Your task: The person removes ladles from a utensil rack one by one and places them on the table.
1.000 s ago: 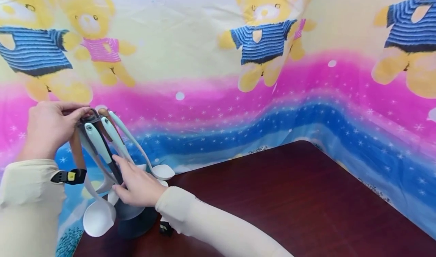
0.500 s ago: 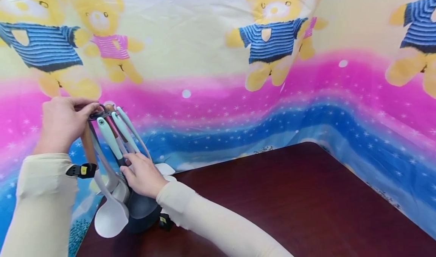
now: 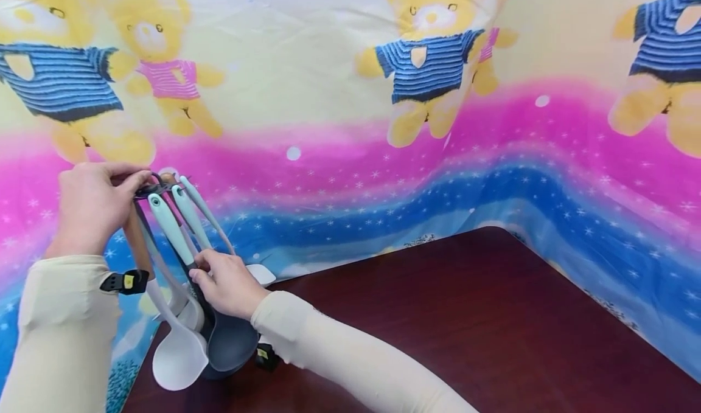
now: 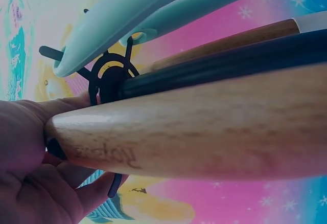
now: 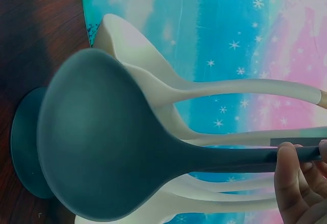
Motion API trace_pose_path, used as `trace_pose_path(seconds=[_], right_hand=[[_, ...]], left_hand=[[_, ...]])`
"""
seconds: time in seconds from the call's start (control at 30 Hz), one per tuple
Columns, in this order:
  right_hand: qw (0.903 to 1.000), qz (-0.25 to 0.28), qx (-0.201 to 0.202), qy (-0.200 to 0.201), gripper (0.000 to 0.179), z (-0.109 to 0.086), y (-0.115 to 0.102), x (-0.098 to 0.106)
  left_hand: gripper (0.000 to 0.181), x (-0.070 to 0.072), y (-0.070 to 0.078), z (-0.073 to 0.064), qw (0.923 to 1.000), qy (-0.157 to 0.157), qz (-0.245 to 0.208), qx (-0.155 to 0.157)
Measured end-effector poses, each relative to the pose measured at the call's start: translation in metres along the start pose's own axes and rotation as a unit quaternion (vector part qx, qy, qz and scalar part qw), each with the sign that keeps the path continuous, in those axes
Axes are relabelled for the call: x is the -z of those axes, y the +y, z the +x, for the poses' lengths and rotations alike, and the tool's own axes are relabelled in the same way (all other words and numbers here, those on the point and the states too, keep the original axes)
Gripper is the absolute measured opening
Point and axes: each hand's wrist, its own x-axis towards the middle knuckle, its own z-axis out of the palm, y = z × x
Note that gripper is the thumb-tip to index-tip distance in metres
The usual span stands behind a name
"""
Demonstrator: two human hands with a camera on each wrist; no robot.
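My left hand (image 3: 93,209) holds the top of a black rotating utensil rack (image 4: 110,78), thumb and fingers at its hub. My right hand (image 3: 232,285) pinches the dark shaft of a ladle (image 5: 97,137) with a mint handle and a dark grey bowl. That handle's top end (image 3: 156,201) is at the rack's hooks. Beside it hangs a white ladle (image 3: 177,361) on a wooden handle (image 4: 204,127), close to my left palm. Several other pale utensils hang behind, partly hidden by the dark bowl and my right hand.
The rack's round dark base (image 5: 28,147) stands on a dark reddish-brown table (image 3: 427,322), near its left edge. A cloth printed with teddy bears (image 3: 427,66) hangs behind and along the right side. Another white utensil head (image 3: 261,274) sticks out behind my right hand.
The dark ladle's bowl has come into fuller view below my right hand, and the white ladle has shifted right. My right hand keeps its place at the shaft; the left stays on the rack top.
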Motion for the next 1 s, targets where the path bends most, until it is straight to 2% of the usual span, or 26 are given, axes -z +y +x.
trace_pose_path(seconds=[0.17, 0.57, 1.0], right_hand=[[0.9999, -0.008, 0.008, -0.008, 0.019, 0.001, -0.002, 0.001], [0.9999, 0.002, -0.003, -0.013, 0.019, -0.007, -0.005, 0.006], [0.9999, -0.004, 0.001, -0.011, 0.021, -0.016, -0.008, 0.013]], left_hand=[[0.047, 0.002, -0.002, 0.0, 1.0, 0.001, 0.006, 0.004], [0.046, 0.001, -0.001, -0.002, 1.0, -0.005, 0.004, 0.001], [0.044, -0.005, 0.0, -0.003, 0.9997, 0.01, 0.015, 0.014]])
